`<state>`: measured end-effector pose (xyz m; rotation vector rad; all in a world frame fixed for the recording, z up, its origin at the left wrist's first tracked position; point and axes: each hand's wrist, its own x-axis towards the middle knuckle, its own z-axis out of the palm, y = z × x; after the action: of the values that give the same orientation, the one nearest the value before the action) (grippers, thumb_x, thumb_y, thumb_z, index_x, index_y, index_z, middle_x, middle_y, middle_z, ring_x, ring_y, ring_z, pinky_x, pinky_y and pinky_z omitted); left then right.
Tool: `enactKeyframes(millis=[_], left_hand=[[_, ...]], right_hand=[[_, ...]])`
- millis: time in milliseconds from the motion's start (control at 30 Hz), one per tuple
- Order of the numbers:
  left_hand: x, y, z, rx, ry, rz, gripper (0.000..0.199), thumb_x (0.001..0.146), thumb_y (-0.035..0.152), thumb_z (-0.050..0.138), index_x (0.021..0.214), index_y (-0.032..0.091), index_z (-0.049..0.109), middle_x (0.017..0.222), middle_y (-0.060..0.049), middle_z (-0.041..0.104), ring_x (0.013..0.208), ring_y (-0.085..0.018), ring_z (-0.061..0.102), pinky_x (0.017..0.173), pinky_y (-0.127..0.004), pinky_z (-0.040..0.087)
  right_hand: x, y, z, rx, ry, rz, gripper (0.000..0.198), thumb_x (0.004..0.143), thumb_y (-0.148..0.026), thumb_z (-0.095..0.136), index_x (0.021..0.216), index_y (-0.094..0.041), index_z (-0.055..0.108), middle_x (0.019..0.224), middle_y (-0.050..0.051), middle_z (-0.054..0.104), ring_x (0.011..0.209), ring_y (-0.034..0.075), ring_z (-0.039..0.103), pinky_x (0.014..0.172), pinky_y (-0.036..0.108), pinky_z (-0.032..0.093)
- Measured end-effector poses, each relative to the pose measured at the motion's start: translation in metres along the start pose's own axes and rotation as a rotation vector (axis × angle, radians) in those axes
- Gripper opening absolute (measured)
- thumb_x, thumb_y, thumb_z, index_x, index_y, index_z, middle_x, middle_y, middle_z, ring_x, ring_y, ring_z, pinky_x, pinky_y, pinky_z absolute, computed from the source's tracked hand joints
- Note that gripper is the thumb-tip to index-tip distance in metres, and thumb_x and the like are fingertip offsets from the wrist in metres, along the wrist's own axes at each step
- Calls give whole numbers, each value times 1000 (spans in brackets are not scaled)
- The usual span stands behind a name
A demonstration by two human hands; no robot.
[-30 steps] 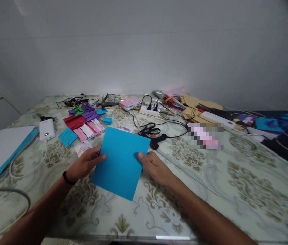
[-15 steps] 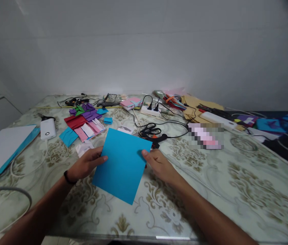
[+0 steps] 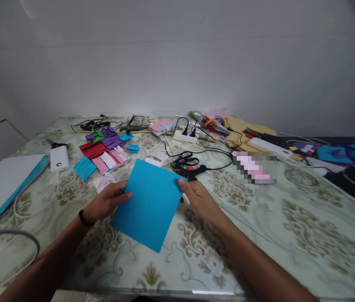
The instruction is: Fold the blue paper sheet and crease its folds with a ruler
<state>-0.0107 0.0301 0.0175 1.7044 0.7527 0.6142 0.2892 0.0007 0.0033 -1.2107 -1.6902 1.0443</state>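
Left hand [image 3: 110, 201]: thumb on top, fingers behind, pinching the left edge of the blue sheet [image 3: 150, 205]. Right hand [image 3: 200, 201]: thumb pressed at the upper right corner, fingers bent underneath, pinching there. Sheet is held up over the counter [image 3: 243, 260], tilted, lower corner towards the person. Looks flat, one layer; can't tell if more are underneath.

Handling, judged: light, thin, fairly stiff like craft paper, a bit smooth, would crease or dent if squeezed. Best hold is at opposite edges or corners, light pinch, middle left alone.

Counts, all placed from the blue sheet: 1 sheet, 2 hands, 1 dark wristband [image 3: 84, 219] left of it. Just beyond its upper right corner, 1 black glue gun [image 3: 196, 171], plus black loops that look like 1 pair of scissors [image 3: 185, 159]. Further beyond, 1 white power strip [image 3: 180, 136], 2 black plugs in it. Beyond and left, folded papers in purple, green, red and pink, overlapping, no sure count; 3 blue folded pieces [image 3: 84, 167] around them. Well left, 1 white power bank [image 3: 59, 159]; past that, 1 stack of white and blue sheets [image 3: 7, 178], number unclear. Right, 1 pixelated pink item [image 3: 254, 167].
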Motion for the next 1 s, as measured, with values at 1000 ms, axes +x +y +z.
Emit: enactKeyframes(millis=[1000], left_hand=[[4, -5, -4, 231, 174, -77, 39, 94, 50, 59, 74, 19, 48, 65, 6, 35, 60, -11, 31, 54, -25, 23]], right_hand=[[9, 3, -3, 244, 321, 53, 78, 94, -82, 36, 70, -17, 72, 60, 7, 69, 60, 21, 64, 66, 33, 49]])
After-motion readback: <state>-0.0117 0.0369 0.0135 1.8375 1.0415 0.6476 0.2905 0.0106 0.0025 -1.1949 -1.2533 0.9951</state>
